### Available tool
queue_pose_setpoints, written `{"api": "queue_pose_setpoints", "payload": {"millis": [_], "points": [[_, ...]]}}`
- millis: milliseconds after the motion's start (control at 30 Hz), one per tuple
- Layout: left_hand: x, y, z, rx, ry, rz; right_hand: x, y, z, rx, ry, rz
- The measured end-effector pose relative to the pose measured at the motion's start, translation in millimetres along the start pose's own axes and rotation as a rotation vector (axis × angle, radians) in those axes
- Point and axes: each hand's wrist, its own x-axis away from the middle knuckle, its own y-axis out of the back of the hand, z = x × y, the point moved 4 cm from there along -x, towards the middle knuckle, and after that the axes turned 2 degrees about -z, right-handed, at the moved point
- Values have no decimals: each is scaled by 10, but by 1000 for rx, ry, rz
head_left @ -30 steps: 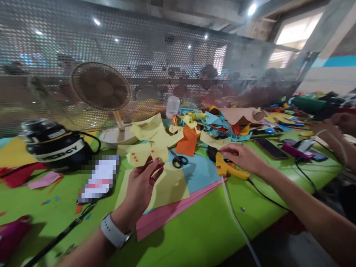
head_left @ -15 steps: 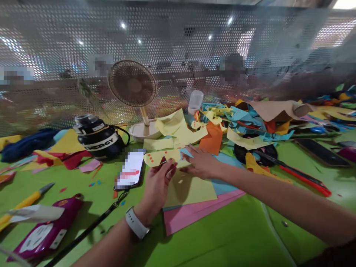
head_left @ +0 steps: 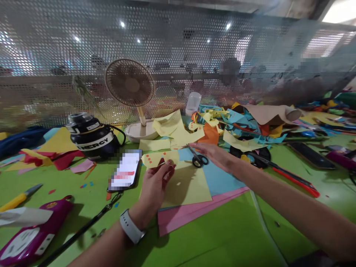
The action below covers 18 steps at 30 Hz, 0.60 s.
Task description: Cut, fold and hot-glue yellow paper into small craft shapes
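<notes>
My left hand [head_left: 158, 181], with a white watch on its wrist, pinches a yellow paper piece [head_left: 151, 158] that carries small orange squares. Black-handled scissors [head_left: 199, 160] lie on the papers, blades pointing away. Just right of them is my right hand [head_left: 215, 155], palm down, fingers stretched out near the blades. Beneath both hands are a yellow sheet [head_left: 191, 187], a blue sheet [head_left: 222, 180] and pink sheets [head_left: 178, 220].
A lit phone [head_left: 125, 172], a black bottle [head_left: 91, 137] and a fan [head_left: 130, 83] stand or lie to the left. Paper scraps [head_left: 241, 118] pile up behind. A red-edged cutter [head_left: 296, 181] and dark phone [head_left: 310, 155] are right; a purple device [head_left: 36, 231] is front left.
My right hand has moved right and its fingers have straightened. The scissors now show between my hands. My left hand still pinches the yellow piece. The view has shifted slightly right.
</notes>
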Motion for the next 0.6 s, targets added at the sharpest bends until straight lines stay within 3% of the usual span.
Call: {"api": "queue_pose_setpoints", "payload": {"millis": [100,200,400,600], "points": [[55,-50,71,-40,65,20,208,122,27,-469,-82,-30],[141,-124,164,-84,135,15,368,139,53,-623,-89,-52],[286,-339,384,-107,200,109,531,24,71,-448,2,-68],[329,-347,497,-123,227,179,621,-50,33,-78,53,-20]]}}
